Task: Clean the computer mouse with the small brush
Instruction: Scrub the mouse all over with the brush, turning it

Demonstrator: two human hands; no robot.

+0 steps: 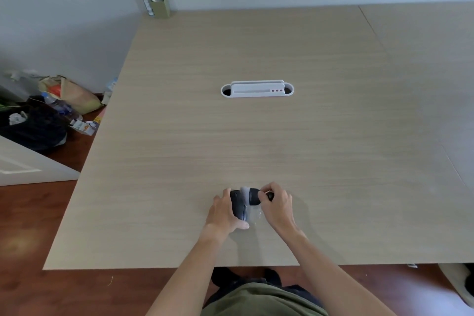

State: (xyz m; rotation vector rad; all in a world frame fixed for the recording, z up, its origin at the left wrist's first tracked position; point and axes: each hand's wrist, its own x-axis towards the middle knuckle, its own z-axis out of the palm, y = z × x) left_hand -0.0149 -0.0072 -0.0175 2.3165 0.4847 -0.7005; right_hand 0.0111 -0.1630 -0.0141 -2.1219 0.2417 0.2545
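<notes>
A dark computer mouse (237, 205) lies on the wooden table (256, 136) near its front edge. My left hand (223, 213) wraps around the mouse's left side and holds it steady. My right hand (278, 204) grips a small brush (252, 196) with a dark body and pale bristles. The bristles rest on the top of the mouse, blurred. My fingers hide much of the brush handle and the left side of the mouse.
A white cable-port insert (257, 89) sits in the table's middle. A cardboard holder (159, 2) stands at the far left corner. Bags and bottles (56, 108) clutter the floor to the left. A seam (374, 31) divides this table from another on the right.
</notes>
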